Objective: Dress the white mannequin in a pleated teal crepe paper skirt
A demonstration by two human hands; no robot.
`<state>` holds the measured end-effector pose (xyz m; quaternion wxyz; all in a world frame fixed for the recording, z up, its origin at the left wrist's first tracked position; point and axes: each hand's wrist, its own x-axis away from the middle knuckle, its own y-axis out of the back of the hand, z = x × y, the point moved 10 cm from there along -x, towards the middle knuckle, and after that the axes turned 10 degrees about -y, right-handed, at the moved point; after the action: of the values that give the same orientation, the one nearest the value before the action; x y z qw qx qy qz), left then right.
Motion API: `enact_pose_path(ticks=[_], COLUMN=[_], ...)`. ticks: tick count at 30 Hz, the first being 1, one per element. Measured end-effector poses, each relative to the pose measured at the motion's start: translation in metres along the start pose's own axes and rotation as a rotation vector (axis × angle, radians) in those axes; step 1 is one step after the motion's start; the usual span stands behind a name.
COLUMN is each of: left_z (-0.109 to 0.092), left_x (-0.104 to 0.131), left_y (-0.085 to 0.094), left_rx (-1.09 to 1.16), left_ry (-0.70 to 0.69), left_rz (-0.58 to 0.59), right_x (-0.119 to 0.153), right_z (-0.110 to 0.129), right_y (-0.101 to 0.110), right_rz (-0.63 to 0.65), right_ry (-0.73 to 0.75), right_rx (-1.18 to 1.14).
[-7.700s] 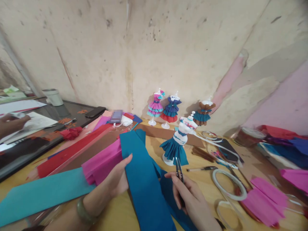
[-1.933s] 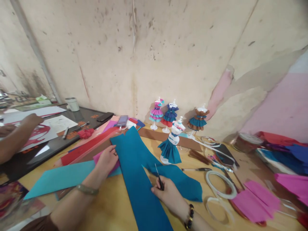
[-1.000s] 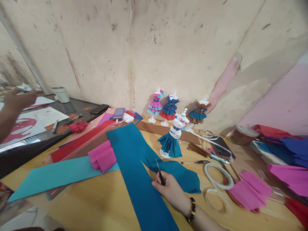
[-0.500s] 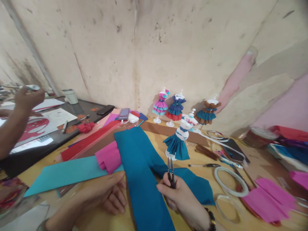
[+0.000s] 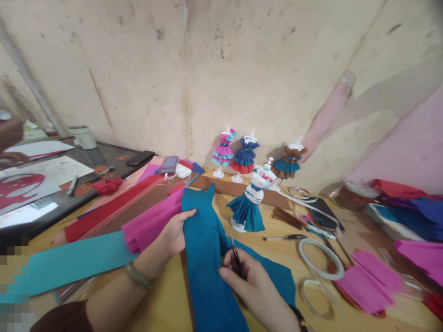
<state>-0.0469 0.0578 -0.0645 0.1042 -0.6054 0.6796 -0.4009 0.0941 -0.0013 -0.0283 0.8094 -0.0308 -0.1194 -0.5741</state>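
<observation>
A long strip of teal crepe paper (image 5: 204, 258) runs down the middle of the table, with a folded branch of it spreading off to the right. My left hand (image 5: 176, 230) pinches the strip's left edge near its far end, thumb on top and the other fingers hidden beneath. In my right hand (image 5: 251, 281), over the paper's right side, is a pair of thread snips (image 5: 236, 258) with the blades pointing up and away. Just beyond stands a small white dress form (image 5: 258, 184) wearing a pleated teal skirt.
Dressed miniature forms (image 5: 245, 152) line the wall. Pink crepe paper (image 5: 152, 221) and a light turquoise strip (image 5: 79, 263) lie left. On the right are a pen (image 5: 285, 238), a tape ring (image 5: 321, 258) and a phone (image 5: 323, 212). A co-worker's hand (image 5: 10, 133) shows far left.
My left hand has moved up and forward from the table and taken hold of the teal paper's edge. The snips have turned, and their blades now look closer together.
</observation>
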Motion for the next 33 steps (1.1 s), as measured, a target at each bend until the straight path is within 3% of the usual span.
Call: enact_pose_path(ticks=[4, 8, 12, 17, 21, 24, 29, 33], left_z=[-0.008, -0.016, -0.031, -0.044, -0.052, -0.054, -0.056, -0.052], left_x=[0.004, 0.011, 0.016, 0.025, 0.029, 0.028, 0.023, 0.022], left_y=[-0.005, -0.009, -0.011, -0.011, -0.013, -0.013, -0.004, -0.008], left_rx=[0.013, 0.032, 0.062, 0.051, 0.080, 0.102, 0.096, 0.127], left_ry=[-0.033, -0.057, -0.119, -0.164, -0.223, -0.234, -0.256, -0.229], left_rz=[-0.005, 0.075, 0.154, 0.186, 0.242, 0.273, 0.226, 0.310], right_x=[0.004, 0.017, 0.021, -0.002, -0.030, -0.046, -0.059, -0.061], right_z=[0.017, 0.038, 0.061, 0.089, 0.081, 0.058, 0.045, 0.044], right_y=[0.018, 0.026, 0.008, -0.010, -0.027, -0.034, -0.024, -0.021], right_rz=[-0.032, 0.007, 0.218, 0.225, 0.224, 0.265, 0.233, 0.216], right_ry=[0.038, 0.025, -0.013, 0.048, 0.028, -0.062, -0.092, -0.116], right_rx=[0.023, -0.025, -0.083, -0.046, -0.031, -0.027, -0.008, 0.027])
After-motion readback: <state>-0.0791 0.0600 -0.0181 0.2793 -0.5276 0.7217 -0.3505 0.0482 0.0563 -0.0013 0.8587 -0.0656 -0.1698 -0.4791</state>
